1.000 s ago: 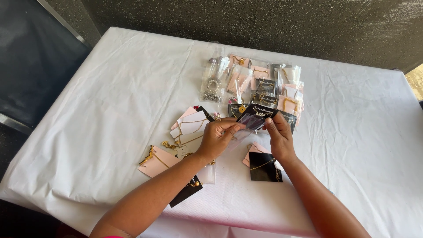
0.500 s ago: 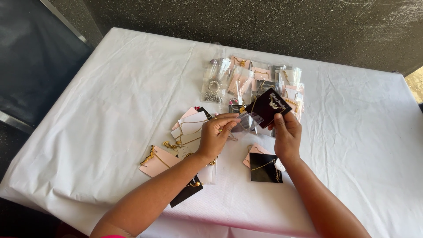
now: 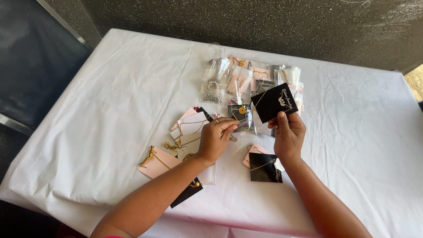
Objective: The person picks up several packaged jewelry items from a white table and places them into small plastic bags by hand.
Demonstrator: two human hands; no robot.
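At the centre of the frame, the right hand (image 3: 288, 134) pinches a black jewellery card (image 3: 274, 102) by its lower edge, tilted up above the white tablecloth (image 3: 110, 101). The left hand (image 3: 216, 139) grips a clear plastic sleeve (image 3: 241, 117) just left of the card. Bagged jewellery packets (image 3: 240, 79) lie beyond, toward the top.

A table (image 3: 110, 110) holds bagged jewellery (image 3: 246, 79) at the back, loose cards (image 3: 185, 132) front left, and two stacked cards (image 3: 263, 165) just right of them.

A black jewellery card (image 3: 274, 102) with a thin gold chain across it is tilted upright above the worktop, just beside a clear plastic sleeve (image 3: 243, 118) showing a small gold disc.
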